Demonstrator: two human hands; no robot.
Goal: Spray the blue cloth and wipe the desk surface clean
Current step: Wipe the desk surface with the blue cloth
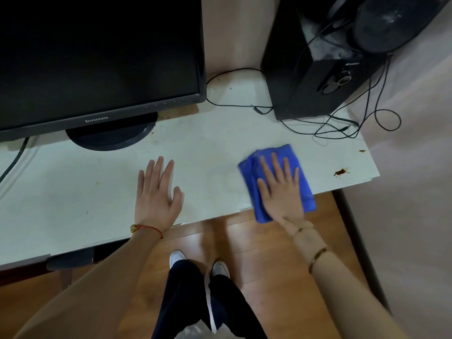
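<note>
A folded blue cloth [303, 172] lies near the front edge of the white desk [208, 148], its near end hanging slightly over the edge. My right hand [281, 192] presses flat on the cloth with fingers straight and spread. My left hand [156, 194] rests flat on the bare desk to the left of it, fingers straight, holding nothing. A brown stain [340, 172] marks the desk's right front corner, with a smaller one [362, 150] behind it. No spray bottle is in view.
A black Lenovo monitor [97, 57] on a round base [112, 138] fills the back left. A black speaker [318, 79] stands at the back right with loose black cables [342, 128] trailing over the desk. Brown grime [176, 113] lies under the monitor's corner. Wooden floor lies below.
</note>
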